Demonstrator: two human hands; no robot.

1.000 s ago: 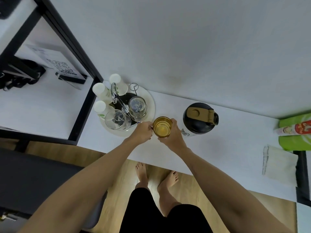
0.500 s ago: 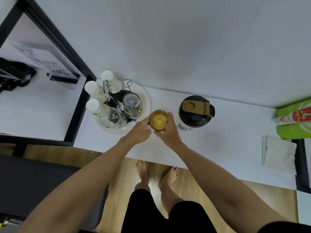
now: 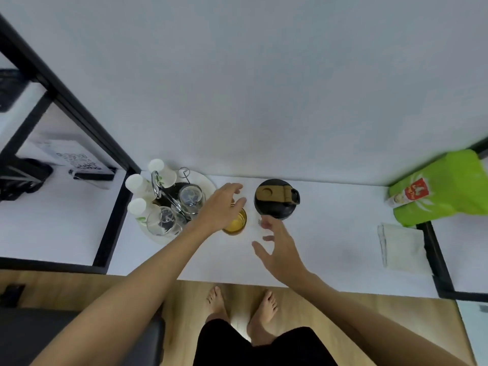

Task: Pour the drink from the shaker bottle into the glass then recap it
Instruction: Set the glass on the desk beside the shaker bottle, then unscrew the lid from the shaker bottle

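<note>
1. I am hovering my left hand (image 3: 223, 207) over the glass (image 3: 235, 222), fingers spread, gripping nothing.
2. My right hand (image 3: 280, 249) is hanging slack beside the capped shaker bottle (image 3: 276, 199) (near the desk's (image 3: 330, 249) back edge), likely leaving both to settle.

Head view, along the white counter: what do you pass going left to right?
Round tray with paper cups and glasses → glass of yellow drink under the left hand → capped shaker bottle → folded white cloth → green bag.
</note>
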